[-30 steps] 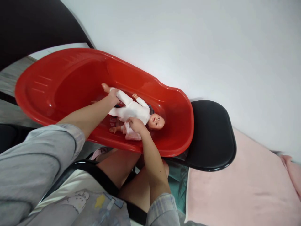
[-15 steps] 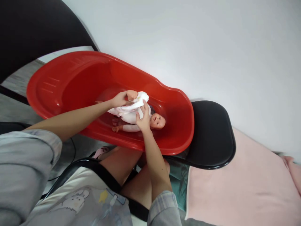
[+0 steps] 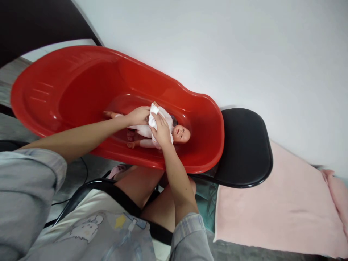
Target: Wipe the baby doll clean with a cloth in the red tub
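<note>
A baby doll [image 3: 181,134] in white clothing lies on its back inside a red plastic baby tub [image 3: 81,76], head toward the right. My left hand [image 3: 138,116] rests closed on the doll's body near the hips. My right hand [image 3: 161,130] lies on the doll's chest, its fingers closed on a bunched-up fold of the white garment [image 3: 153,116]. One doll arm sticks out below my hands, and a foot shows at the left.
The tub rests partly on a black round chair seat [image 3: 244,148] against a white wall. A pink towel [image 3: 272,214] lies at the lower right. My bare knees and a cartoon-print shirt are below the tub.
The doll's raised leg has come down and lies flat. My hands have bunched the white garment up toward the chest. The view has shifted slightly.
</note>
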### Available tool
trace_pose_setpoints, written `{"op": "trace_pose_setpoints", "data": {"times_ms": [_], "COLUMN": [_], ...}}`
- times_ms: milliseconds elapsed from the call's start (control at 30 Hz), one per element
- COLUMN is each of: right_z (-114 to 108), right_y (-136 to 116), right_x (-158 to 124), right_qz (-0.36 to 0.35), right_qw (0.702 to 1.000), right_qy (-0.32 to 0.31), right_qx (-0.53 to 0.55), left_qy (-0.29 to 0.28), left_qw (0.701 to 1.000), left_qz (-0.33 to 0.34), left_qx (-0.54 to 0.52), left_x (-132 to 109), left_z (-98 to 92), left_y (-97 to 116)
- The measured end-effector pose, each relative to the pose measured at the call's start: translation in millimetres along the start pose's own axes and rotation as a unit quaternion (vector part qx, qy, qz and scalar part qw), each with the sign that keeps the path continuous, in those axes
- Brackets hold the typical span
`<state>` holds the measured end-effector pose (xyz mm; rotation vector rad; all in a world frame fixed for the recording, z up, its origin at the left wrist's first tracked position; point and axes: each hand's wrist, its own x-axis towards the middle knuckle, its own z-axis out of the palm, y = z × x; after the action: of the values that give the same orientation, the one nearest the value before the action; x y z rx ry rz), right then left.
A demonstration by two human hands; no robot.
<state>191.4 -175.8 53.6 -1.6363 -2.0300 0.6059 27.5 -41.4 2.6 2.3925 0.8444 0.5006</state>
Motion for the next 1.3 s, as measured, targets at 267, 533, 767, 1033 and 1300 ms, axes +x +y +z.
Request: {"op": "trace_pose_setpoints", "data": {"times_ms": [267, 533, 767, 1033, 1300], "right_z": [-1, 2, 2, 2, -1], "right_y": [0, 1, 3, 4, 1], "right_x": [-1, -1, -1, 1, 3], "right_qz": [0.115, 0.192, 0.214, 0.205, 0.214], "right_qw": [0.991, 0.981, 0.976, 0.975, 0.976], "right_qy": [0.008, 0.017, 0.007, -0.005, 0.018], "right_qx": [-0.062, -0.004, 0.039, 0.081, 0.035], "left_qy": [-0.019, -0.038, -0.017, 0.007, 0.103], "left_qw": [0.999, 0.997, 1.000, 1.000, 0.985], "left_qz": [0.002, 0.009, 0.024, -0.009, -0.084], "left_qx": [0.037, 0.062, -0.002, -0.027, -0.113], "left_x": [-1, 0, 2, 4, -2], "left_z": [-4.0, -0.6, 0.7, -10.9, -20.0], "left_y": [11, 8, -5, -9, -6]}}
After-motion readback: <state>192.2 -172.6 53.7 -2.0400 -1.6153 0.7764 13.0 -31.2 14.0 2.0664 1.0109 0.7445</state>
